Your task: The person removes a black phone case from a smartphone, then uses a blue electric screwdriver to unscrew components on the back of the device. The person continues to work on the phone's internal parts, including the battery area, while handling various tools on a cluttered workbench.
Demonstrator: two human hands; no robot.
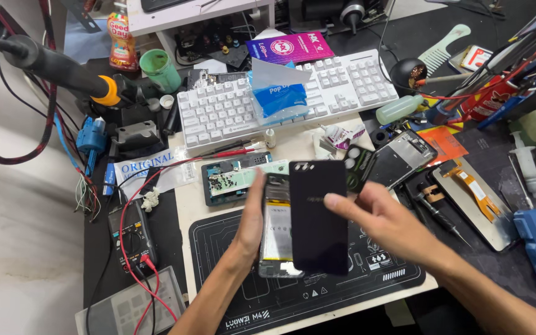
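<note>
Holding an opened phone (275,232) in the left hand (249,226) grip, right hand (383,220) grip pinching its black back cover (319,217), over a black mat (367,282).

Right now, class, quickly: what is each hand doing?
Left hand: closed on the opened phone body, gripping its left edge.
Right hand: fingers pinch the black back cover at its right edge, held over the phone body.

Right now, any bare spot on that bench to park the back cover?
Bare mat below the right hand, and the mat corner left of the left hand. A cream strip under the keyboard is narrow. Crowded right: open phones, screen panel, tools. Left: multimeter.
</note>
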